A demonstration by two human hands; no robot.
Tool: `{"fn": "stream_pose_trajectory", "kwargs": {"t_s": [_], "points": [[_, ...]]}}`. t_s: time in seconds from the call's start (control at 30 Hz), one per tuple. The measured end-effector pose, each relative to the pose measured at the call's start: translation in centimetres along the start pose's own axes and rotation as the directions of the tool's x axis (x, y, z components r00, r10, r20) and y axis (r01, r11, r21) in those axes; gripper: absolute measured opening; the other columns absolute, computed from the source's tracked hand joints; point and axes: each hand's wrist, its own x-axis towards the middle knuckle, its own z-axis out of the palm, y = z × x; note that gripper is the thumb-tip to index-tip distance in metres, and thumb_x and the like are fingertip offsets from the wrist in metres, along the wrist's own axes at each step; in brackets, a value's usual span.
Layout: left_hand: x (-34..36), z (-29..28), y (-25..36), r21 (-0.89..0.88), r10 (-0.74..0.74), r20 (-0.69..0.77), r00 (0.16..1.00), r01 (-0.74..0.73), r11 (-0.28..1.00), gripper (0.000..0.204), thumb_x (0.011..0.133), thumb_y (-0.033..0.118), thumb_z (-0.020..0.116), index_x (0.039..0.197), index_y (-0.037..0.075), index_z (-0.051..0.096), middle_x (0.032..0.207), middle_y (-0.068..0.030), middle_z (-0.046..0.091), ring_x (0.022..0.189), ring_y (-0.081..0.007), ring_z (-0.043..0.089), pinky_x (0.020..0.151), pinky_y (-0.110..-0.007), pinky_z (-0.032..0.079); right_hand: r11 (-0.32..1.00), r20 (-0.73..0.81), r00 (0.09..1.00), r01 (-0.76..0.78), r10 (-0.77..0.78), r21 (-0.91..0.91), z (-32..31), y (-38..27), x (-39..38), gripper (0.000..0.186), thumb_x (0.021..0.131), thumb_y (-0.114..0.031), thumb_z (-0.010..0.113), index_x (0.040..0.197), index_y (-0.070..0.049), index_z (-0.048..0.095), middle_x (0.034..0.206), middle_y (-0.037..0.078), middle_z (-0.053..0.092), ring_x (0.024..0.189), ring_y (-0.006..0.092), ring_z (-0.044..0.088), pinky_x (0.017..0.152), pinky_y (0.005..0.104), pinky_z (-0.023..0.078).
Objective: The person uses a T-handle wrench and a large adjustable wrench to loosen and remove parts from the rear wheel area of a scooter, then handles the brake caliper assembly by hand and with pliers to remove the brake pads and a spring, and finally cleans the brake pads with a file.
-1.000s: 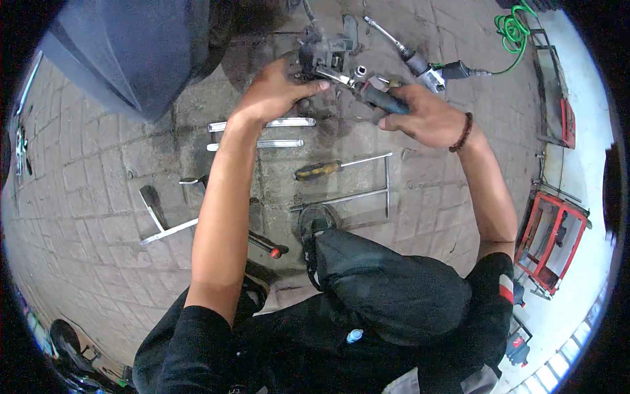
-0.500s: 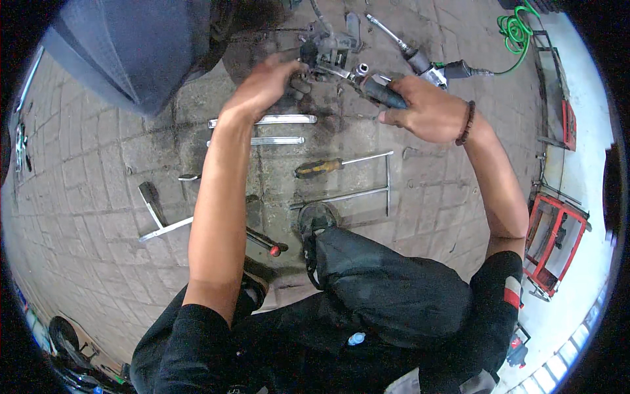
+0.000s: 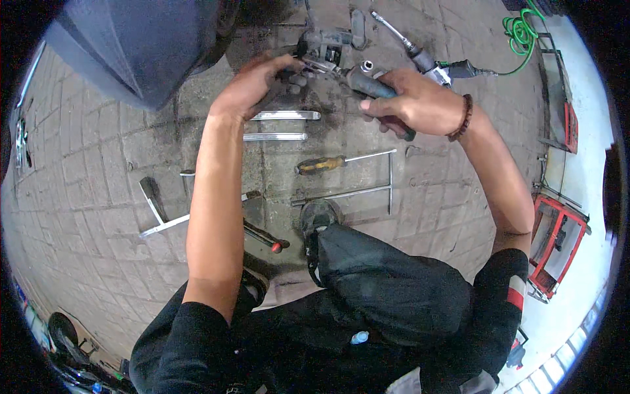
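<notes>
A grey metal part that looks like a brake caliper (image 3: pixel 335 41) hangs at the top middle, near the ground, with a thin hose running up from it. My left hand (image 3: pixel 252 85) is closed at its left side, fingertips partly hidden and blurred. My right hand (image 3: pixel 420 104) grips dark-handled pliers (image 3: pixel 371 85), whose metal jaws reach the caliper's near side. One handle slants down below my fingers. Just above the pliers lies a small socket (image 3: pixel 367 65). Two chrome bars (image 3: pixel 285 115) rest on the paving close to my left forearm.
An air ratchet (image 3: pixel 425 62) with a long extension lies at the upper right, joined to a green coiled hose (image 3: pixel 522 36). Nearer are a yellow-black screwdriver (image 3: pixel 321 165), a T-handle wrench (image 3: pixel 354 195) and a red-tipped tool (image 3: pixel 275 247). Dark vehicle bodywork (image 3: pixel 144 52) overhangs the upper left.
My right hand has turned the pliers, so a second handle shows below the fingers. My left hand has shifted slightly left, still at the caliper.
</notes>
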Motion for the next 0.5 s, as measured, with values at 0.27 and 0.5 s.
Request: {"fn": "stream_pose_trajectory", "kwargs": {"t_s": [0.27,0.5], "points": [[-0.8,-0.4,1.1,-0.087,-0.046,0.083,0.996,0.053,0.995,0.021,0.086,0.023,0.06,0.095,0.005,0.065,0.088,-0.0047,0.065,0.078,-0.0154,0.06,0.073,-0.026,0.049,0.988,0.035,0.994,0.094,-0.1,0.126,1.0,-0.3,0.1,0.049,0.085,-0.045,0.059,0.06,-0.003,0.055,0.049,0.005,0.051,0.047,0.0154,0.049,0.049,0.0331,0.04],[-0.2,-1.5,0.7,-0.085,0.003,0.157,0.988,0.01,0.996,0.019,0.084,0.02,0.063,0.095,0.005,0.065,0.09,-0.0048,0.065,0.082,-0.0151,0.06,0.076,-0.027,0.05,0.972,0.052,0.985,0.155,-0.167,0.179,1.1,-0.5,0.5,0.047,0.084,-0.044,0.059,0.06,-0.003,0.054,0.05,0.005,0.051,0.047,0.0146,0.048,0.048,0.0326,0.039]]}}
